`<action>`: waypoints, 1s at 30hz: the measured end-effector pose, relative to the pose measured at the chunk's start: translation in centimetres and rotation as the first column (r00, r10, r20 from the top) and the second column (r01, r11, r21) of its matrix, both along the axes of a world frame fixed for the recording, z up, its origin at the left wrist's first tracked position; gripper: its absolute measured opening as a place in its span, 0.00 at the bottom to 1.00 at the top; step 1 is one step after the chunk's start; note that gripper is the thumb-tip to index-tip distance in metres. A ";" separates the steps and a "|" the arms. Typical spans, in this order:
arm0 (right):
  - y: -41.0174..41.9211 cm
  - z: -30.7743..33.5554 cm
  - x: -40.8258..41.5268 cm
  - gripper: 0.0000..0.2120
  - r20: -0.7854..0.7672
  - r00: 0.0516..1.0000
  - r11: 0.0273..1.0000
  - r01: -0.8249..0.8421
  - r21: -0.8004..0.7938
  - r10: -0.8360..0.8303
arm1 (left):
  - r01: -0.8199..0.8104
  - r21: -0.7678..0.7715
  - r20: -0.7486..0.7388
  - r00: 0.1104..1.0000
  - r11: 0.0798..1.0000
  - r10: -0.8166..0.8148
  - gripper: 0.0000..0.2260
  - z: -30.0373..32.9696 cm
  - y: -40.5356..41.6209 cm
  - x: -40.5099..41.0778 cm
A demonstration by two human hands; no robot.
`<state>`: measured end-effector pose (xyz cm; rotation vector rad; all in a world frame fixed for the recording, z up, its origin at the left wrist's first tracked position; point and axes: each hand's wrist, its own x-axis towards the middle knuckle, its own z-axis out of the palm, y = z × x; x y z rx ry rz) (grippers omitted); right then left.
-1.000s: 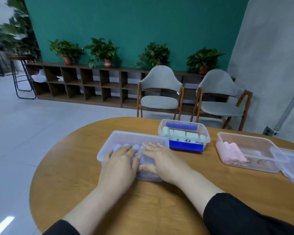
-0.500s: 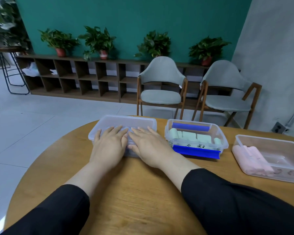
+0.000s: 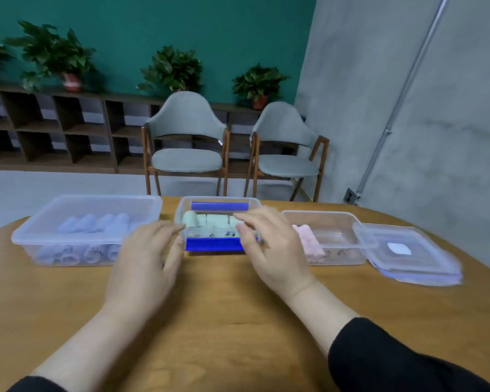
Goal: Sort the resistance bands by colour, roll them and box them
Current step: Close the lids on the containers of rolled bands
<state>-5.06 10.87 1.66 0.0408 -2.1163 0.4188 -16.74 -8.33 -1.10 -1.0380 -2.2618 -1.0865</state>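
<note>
Both hands off the blue box [image 3: 85, 230], now flanking the green box [image 3: 218, 222] mid-table: left hand [image 3: 145, 258] and right hand [image 3: 272, 250] loose, empty. Green rolls [image 3: 210, 220] inside. Next: fit a lid [image 3: 408, 250], I judge.

three clear plastic boxes sit in a row on the wooden bench. the lidded box [image 3: 88, 219] at 9 o'clock holds pale blue rolled bands [image 3: 96, 223]. the middle box [image 3: 218, 222], with blue clips, holds pale green rolls [image 3: 210, 220]. the open box [image 3: 326, 239] at 3 o'clock holds pink rolls [image 3: 309, 243], its lid [image 3: 408, 253] lying flat beside it.
</note>
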 end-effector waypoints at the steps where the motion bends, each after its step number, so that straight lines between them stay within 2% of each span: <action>1: 2.1 -0.6 2.9 0.11 -0.036 0.997 0.998 0.063 -0.017 -0.064 | 0.046 0.003 0.040 0.998 0.999 -0.046 0.21 -0.6 1.7 2.1; 4: 8.6 -3.7 11.2 0.10 -0.008 0.947 0.945 0.319 -0.072 -0.321 | 0.149 -0.077 0.202 0.970 0.986 -0.131 0.18 -3.3 6.6 7.5; 6: 12.5 -6.1 15.2 0.08 0.123 0.861 0.858 0.505 -0.096 -0.494 | 0.218 -0.163 0.268 0.948 0.962 -0.170 0.16 -5.0 9.5 10.1; 8: 15.7 -8.0 17.7 0.11 0.275 0.746 0.758 0.647 -0.084 -0.606 | 0.247 -0.266 0.264 0.948 0.932 -0.175 0.18 -5.9 11.9 12.0; 11: 18.5 -8.8 18.9 0.21 0.432 0.645 0.700 0.712 -0.043 -0.630 | 0.244 -0.386 0.202 0.963 0.890 -0.176 0.20 -5.9 14.6 14.1; 15: 20.0 -8.7 18.3 0.18 0.552 0.593 0.721 0.693 0.022 -0.586 | 0.218 -0.472 0.146 0.975 0.854 -0.168 0.20 -5.9 16.3 15.1; 19: 21.1 -9.0 18.1 0.13 0.552 0.551 0.699 0.710 0.083 -0.625 | 0.217 -0.467 0.139 0.975 0.857 -0.171 0.20 -6.2 16.5 14.9; 23: 21.4 -9.2 18.4 0.07 0.457 0.617 0.732 0.670 0.122 -0.641 | 0.218 -0.465 0.131 0.975 0.858 -0.177 0.19 -6.4 16.5 14.9; 26: 21.2 -8.4 19.2 0.05 0.369 0.637 0.720 0.677 0.153 -0.677 | 0.231 -0.430 0.116 0.973 0.873 -0.201 0.16 -6.5 16.2 14.7; 28: 21.1 -7.3 19.9 0.05 0.299 0.660 0.716 0.683 0.142 -0.689 | 0.222 -0.380 0.065 0.975 0.898 -0.213 0.14 -6.4 15.9 14.7; 30: 20.9 -5.8 20.8 0.07 0.228 0.682 0.717 0.683 0.143 -0.695 | 0.214 -0.320 -0.019 0.972 0.923 -0.233 0.16 -5.8 15.5 15.1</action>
